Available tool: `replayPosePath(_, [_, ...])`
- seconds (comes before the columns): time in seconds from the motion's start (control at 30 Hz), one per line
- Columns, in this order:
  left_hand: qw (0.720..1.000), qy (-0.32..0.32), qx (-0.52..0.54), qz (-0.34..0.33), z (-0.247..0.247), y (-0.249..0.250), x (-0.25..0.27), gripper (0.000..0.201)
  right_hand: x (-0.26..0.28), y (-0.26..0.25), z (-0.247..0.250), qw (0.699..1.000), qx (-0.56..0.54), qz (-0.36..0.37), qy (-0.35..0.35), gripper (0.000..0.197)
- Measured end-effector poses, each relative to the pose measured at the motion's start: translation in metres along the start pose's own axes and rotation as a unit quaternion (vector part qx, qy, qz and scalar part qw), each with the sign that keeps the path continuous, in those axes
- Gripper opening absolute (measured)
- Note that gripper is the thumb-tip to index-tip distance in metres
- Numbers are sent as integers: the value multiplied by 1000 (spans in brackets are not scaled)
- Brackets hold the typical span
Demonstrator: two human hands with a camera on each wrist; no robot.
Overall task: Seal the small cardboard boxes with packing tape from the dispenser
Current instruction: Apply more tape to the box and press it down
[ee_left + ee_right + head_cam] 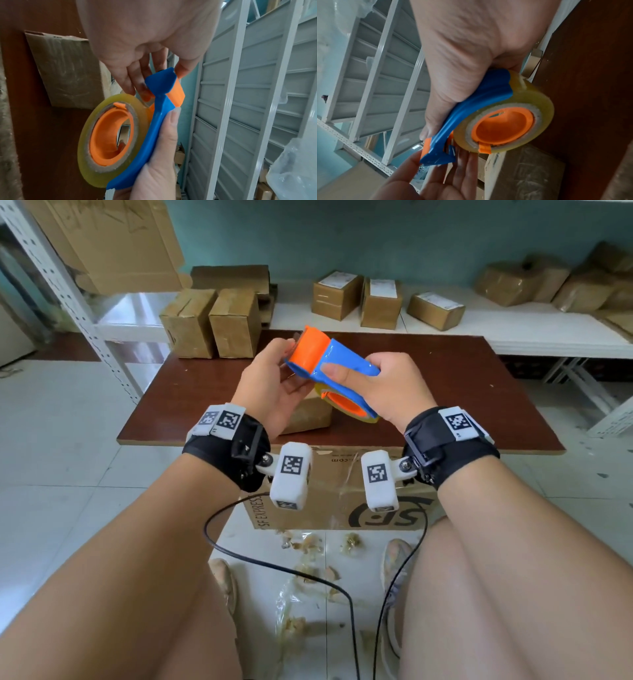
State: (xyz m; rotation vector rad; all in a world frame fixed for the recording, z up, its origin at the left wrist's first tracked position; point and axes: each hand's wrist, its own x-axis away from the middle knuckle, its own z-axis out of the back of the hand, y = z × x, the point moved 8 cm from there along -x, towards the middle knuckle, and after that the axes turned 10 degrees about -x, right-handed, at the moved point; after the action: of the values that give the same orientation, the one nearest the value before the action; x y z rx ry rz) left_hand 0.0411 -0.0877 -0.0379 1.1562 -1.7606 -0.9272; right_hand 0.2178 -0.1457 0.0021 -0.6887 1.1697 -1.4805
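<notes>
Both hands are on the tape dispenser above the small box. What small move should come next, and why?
Probably the left hand, fingers at the cutter end of the dispenser gripped by the right hand, should pull out a tape end: no loose strip shows yet, and the small box waits below.

Even daylight, soft shadows; wide-angle bending at edges, wrist views slightly blurred.
</notes>
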Motion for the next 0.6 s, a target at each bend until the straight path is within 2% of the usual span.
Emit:
replayPosePath(0.23, [996,-8,36,81,3,-4,6,10,3,-6,12,996,83,40,-3,88])
replayPosePath(0.33, [997,-7,5,74,4,-4,9,25,7,-9,16,994,103,48,-1,85])
replayPosePath(0.43, [998,-9,-24,62,4,-5,9,16,10,-9,19,992,115,49,0,74])
replayPosePath(0.6, [994,4,-108,12,15,-4,6,23,15,-11,21,987,152,45,-4,71])
